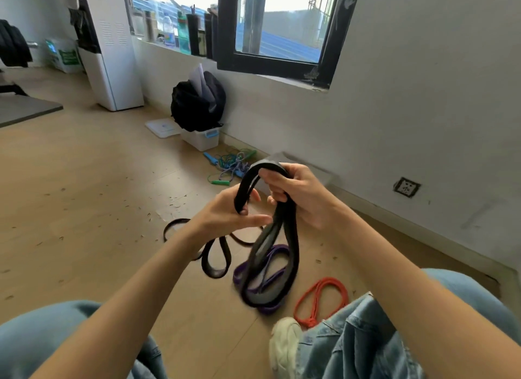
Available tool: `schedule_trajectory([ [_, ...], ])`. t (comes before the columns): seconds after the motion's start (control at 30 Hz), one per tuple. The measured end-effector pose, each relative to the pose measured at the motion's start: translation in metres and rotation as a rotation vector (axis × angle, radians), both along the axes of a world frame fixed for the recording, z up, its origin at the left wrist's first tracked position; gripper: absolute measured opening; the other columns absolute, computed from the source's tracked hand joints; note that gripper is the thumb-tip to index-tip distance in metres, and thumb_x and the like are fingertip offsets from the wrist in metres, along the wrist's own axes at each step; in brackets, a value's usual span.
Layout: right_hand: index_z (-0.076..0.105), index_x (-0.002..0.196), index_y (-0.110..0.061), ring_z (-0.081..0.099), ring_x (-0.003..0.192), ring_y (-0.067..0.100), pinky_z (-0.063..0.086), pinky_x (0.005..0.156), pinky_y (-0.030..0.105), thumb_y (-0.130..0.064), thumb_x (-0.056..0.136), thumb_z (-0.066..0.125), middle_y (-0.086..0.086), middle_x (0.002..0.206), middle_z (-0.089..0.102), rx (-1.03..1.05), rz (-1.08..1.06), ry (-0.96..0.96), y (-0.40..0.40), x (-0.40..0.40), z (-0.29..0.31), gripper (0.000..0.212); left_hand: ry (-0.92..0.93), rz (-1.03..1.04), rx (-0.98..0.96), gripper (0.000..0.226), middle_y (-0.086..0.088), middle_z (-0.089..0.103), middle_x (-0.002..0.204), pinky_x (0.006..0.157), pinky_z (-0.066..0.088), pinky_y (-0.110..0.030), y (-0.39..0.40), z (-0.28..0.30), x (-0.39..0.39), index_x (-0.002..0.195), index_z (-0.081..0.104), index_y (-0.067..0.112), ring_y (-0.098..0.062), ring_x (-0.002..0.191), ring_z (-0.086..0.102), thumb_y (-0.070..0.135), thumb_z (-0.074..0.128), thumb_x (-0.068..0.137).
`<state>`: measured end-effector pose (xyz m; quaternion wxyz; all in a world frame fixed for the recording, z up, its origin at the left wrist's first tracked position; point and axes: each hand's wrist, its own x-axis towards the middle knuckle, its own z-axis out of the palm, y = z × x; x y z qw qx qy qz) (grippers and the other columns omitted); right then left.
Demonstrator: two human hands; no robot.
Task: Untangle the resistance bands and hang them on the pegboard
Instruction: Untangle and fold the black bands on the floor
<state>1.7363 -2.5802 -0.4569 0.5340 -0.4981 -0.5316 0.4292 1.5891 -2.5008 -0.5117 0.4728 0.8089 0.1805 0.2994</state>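
Fig.: head view, L to R. Thin black band lies looped on wood floor, left of both hands. L hand: fingers mostly extended, one strand of the wide black band draped across it near the thumb; cannot tell if pinched. R hand: fingers curled round the band's top bend, clamped. Band's long axis runs roughly vertical, hanging from the R hand down to the floor, where its lower loops overlap the purple band. Red band lies apart, further right, near the shoe. Key relation: crossing strands sit between and just below both hands; R hand is the anchor, L hand is nearer the free strand. No pegboard in view.
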Motion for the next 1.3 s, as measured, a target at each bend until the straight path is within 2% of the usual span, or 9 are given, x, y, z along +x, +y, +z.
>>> schedule_trajectory([
  [0.1,0.059,0.088,-0.005,0.036,0.048,0.007,0.039,0.05,0.018,-0.015,0.091,0.056,0.001,0.059,0.037,-0.008,0.01,0.123,0.01,-0.01,-0.015,0.011,0.071,0.003,-0.077,0.036,0.013,0.049,0.047,0.051,0.038,-0.01,0.005,-0.008,-0.008,0.092,0.057,0.022,0.002,0.047,0.044,0.031,0.079,0.065],
  [0.2,0.055,0.085,-0.006,0.039,0.047,0.007,0.041,0.049,0.021,-0.015,0.091,0.055,-0.001,0.056,0.039,-0.017,-0.02,0.315,0.029,-0.028,-0.037,0.011,0.086,0.02,-0.176,0.028,0.014,0.06,0.057,0.054,0.042,-0.011,0.009,-0.022,-0.01,0.089,0.062,0.02,0.003,0.054,0.053,0.019,0.081,0.068],
  [0.33,0.057,0.085,-0.009,0.045,0.049,0.006,0.044,0.053,0.024,-0.022,0.089,0.06,-0.007,0.053,0.047,-0.008,-0.147,0.373,0.064,-0.039,-0.072,0.014,0.093,0.108,-0.408,0.019,0.014,0.071,0.07,0.055,0.045,-0.008,0.029,-0.051,-0.009,0.082,0.068,0.025,0.003,0.065,0.065,0.016,0.08,0.07],
  [0.5,0.057,0.084,-0.009,0.045,0.051,0.005,0.048,0.058,0.019,-0.02,0.094,0.053,-0.008,0.054,0.046,-0.067,-0.234,0.602,0.122,-0.017,-0.138,0.014,0.396,-0.001,-0.481,0.02,0.013,0.066,0.069,0.066,0.049,-0.016,0.087,-0.101,-0.005,0.084,0.059,0.022,-0.003,0.071,0.065,0.02,0.076,0.073],
  [0.73,0.057,0.081,-0.008,0.044,0.049,0.007,0.045,0.066,0.027,-0.016,0.097,0.048,-0.003,0.053,0.046,-0.311,-0.543,0.898,0.219,0.022,-0.288,0.02,0.717,0.011,-0.455,0.037,0.007,0.061,0.093,0.081,0.052,-0.028,0.184,-0.236,0.012,0.096,0.051,0.03,-0.008,0.087,0.062,0.023,0.077,0.071],
  [0.83,0.056,0.081,-0.007,0.049,0.05,0.01,0.05,0.067,0.029,-0.017,0.097,0.047,0.0,0.056,0.047,-0.508,-0.463,0.766,0.247,0.04,-0.357,0.02,0.816,-0.033,-0.488,0.038,0.01,0.059,0.094,0.084,0.049,-0.029,0.217,-0.297,0.02,0.102,0.051,0.027,-0.012,0.092,0.059,0.027,0.076,0.073],
  [1.0,0.057,0.092,0.006,0.047,0.053,0.014,0.042,0.062,0.027,-0.016,0.098,0.045,0.007,0.063,0.043,-0.644,-0.247,0.071,0.274,0.07,-0.428,0.026,0.831,-0.026,-0.493,0.03,0.007,0.059,0.092,0.078,0.045,-0.023,0.255,-0.361,0.028,0.095,0.057,0.026,-0.008,0.087,0.056,0.031,0.077,0.073],
  [1.13,0.056,0.085,-0.006,0.048,0.055,0.013,0.041,0.063,0.027,-0.02,0.097,0.046,0.002,0.061,0.049,-0.564,-0.254,-0.2,0.286,0.086,-0.441,0.021,0.74,0.142,-0.34,0.011,0.003,0.062,0.086,0.074,0.047,-0.024,0.267,-0.369,0.031,0.083,0.058,0.023,-0.011,0.081,0.057,0.018,0.068,0.08],
  [1.3,0.052,0.113,-0.013,0.058,0.079,0.014,0.048,0.075,0.029,-0.028,0.09,0.059,0.0,0.087,0.06,-0.574,-0.113,-0.418,0.291,0.083,-0.439,0.028,0.827,0.261,-0.233,0.009,-0.003,0.063,0.078,0.059,0.048,-0.025,0.276,-0.356,0.008,0.083,0.054,0.021,-0.013,0.068,0.06,0.013,0.054,0.087],
])
